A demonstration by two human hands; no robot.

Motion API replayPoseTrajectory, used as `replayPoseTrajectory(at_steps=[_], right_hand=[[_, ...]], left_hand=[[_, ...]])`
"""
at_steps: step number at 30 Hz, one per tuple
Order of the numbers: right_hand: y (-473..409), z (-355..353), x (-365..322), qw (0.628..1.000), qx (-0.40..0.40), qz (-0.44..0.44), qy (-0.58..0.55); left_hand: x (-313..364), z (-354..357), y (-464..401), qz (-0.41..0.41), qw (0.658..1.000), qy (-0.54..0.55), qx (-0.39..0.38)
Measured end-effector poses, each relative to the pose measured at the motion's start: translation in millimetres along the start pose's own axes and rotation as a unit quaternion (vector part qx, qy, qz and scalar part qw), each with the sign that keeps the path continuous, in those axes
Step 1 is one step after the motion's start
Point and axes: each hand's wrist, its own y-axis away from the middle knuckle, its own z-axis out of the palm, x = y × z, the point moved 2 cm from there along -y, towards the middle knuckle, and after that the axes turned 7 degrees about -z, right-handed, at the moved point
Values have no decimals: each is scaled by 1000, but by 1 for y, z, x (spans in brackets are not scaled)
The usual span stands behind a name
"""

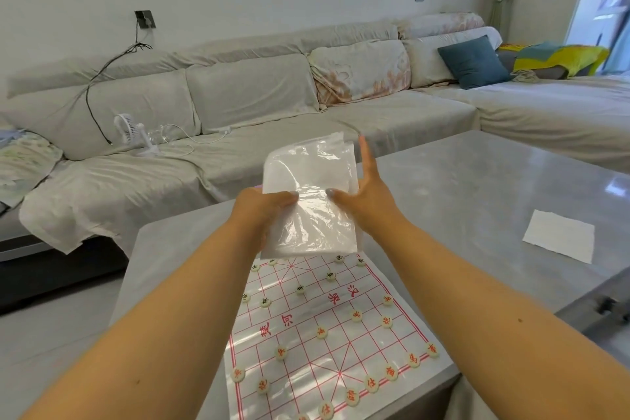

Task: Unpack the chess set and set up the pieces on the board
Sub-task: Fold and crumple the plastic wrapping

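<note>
While the board (327,327) lies flat on the table (477,187) with pieces (371,384) already set, the bag (310,194) hangs above its far edge, long axis running away from the person. Left hand (264,206) pinches its near-left edge; right hand (366,187) lies flat-fingered against its right side, equally near.

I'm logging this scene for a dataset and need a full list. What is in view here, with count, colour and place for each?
plastic bag: one, clear white, held up over the far edge of the board
chess board: one, white sheet with red grid, on the near part of the table
chess pieces: many, cream discs with red or dark characters, spread over the board
table: one, grey, in front of the sofa
paper sheet: one, white, on the table's right side
sofa: one, light grey, along the wall
cushion: one, dark blue, on the sofa at right
fan: one, white, on the sofa seat at left
left hand: grips the bag
right hand: fingers straight, thumb on the bag
</note>
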Motion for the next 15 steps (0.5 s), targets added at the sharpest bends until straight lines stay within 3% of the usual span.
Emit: replayPoseTrajectory(at_steps=[6,10,12,15], right_hand=[[5,-6,2,998,54,26,-14],[7,-12,2,973,-54,65,-216],[7,-15,1,958,-111,92,-247],[4,-19,2,962,-111,100,-230]], left_hand=[[3,-6,0,96,994,-25,-41],[4,-10,7,108,987,-34,-110],[4,-14,5,91,985,-47,-142],[7,-18,3,89,982,-56,-158]])
